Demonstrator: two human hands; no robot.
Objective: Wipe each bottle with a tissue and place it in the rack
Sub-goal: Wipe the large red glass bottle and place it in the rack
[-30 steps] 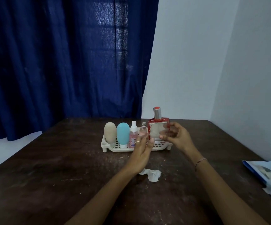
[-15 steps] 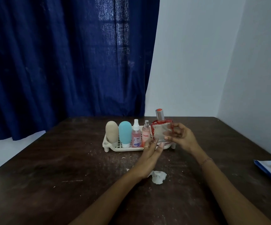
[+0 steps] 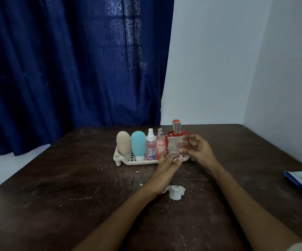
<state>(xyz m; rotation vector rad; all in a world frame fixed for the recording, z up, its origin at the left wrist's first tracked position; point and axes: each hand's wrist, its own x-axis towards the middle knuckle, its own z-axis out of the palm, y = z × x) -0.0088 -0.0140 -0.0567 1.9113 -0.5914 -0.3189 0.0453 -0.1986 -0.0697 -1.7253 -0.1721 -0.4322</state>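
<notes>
The square glass perfume bottle [image 3: 177, 144], red-edged with a silver collar and red cap, is upright at the right end of the white slotted plastic rack [image 3: 126, 161]; whether its base rests there I cannot tell. The right hand [image 3: 200, 151] curls round its right side, and the left hand [image 3: 166, 166], fingers nearly straight, touches its lower front. Smooth glass slips, so it should go straight down until the flat base sits level before either hand lets go. The crumpled tissue [image 3: 176, 192] lies near on the scuffed dark table [image 3: 74, 196].
</notes>
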